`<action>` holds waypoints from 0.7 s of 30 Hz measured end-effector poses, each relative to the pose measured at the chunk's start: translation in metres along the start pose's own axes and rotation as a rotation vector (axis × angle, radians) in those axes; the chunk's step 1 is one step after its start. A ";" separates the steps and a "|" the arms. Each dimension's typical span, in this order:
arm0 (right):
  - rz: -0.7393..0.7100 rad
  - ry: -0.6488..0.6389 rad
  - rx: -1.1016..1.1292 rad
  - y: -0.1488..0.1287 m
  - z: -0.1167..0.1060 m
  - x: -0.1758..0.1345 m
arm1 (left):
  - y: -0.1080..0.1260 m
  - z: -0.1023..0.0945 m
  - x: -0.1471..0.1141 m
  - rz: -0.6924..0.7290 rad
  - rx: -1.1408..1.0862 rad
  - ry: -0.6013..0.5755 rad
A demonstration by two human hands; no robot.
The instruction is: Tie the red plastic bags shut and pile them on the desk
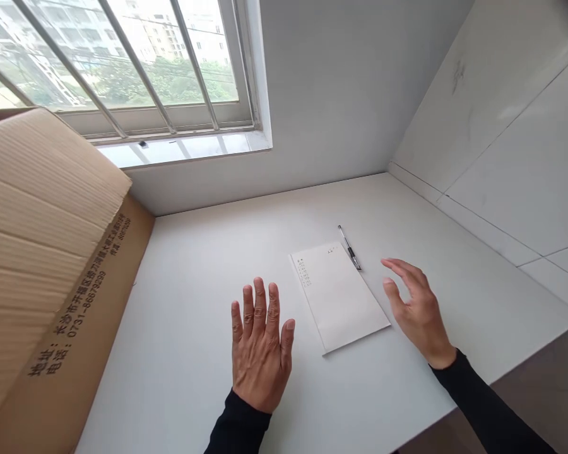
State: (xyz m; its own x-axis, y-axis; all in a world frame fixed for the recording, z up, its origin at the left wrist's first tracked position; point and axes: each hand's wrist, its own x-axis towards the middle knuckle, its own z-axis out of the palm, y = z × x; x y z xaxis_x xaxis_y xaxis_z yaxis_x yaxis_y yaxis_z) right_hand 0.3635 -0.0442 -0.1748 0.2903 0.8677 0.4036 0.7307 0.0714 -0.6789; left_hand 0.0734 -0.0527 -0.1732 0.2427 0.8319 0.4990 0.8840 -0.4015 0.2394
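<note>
The left hand [260, 353] is spread and the right hand [419, 312] curved, neither grip holding anything, while the pad [343, 306] lies between them on the surface [194, 284] by the pen [350, 249], a little writing [304, 273] done, most space blank.

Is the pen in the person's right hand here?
No, the pen lies on the white tabletop beside the notepad, and the right hand is apart from it, thumb and fingers parted.
</note>
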 end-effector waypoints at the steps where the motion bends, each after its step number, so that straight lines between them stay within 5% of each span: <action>1: -0.010 -0.020 -0.046 0.006 -0.007 -0.014 | -0.003 -0.003 -0.007 0.003 0.056 -0.007; 7: -0.065 -0.119 -0.207 0.047 -0.035 -0.080 | -0.012 -0.028 -0.054 -0.029 0.207 -0.054; 13: -0.105 -0.240 -0.258 0.063 -0.039 -0.100 | -0.024 -0.077 -0.120 -0.115 0.231 -0.099; 18: -0.131 -0.311 -0.306 0.059 -0.037 -0.101 | -0.067 -0.128 -0.176 -0.175 0.196 -0.164; 21: -0.152 -0.335 -0.347 0.058 -0.032 -0.101 | -0.100 -0.146 -0.194 -0.081 0.215 -0.214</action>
State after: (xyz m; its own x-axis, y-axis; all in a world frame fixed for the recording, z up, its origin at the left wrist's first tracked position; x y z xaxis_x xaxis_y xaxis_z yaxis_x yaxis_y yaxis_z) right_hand 0.3965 -0.1435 -0.2354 -0.0082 0.9745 0.2243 0.9281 0.0909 -0.3610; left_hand -0.1202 -0.2304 -0.1721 0.2267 0.9287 0.2933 0.9626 -0.2596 0.0781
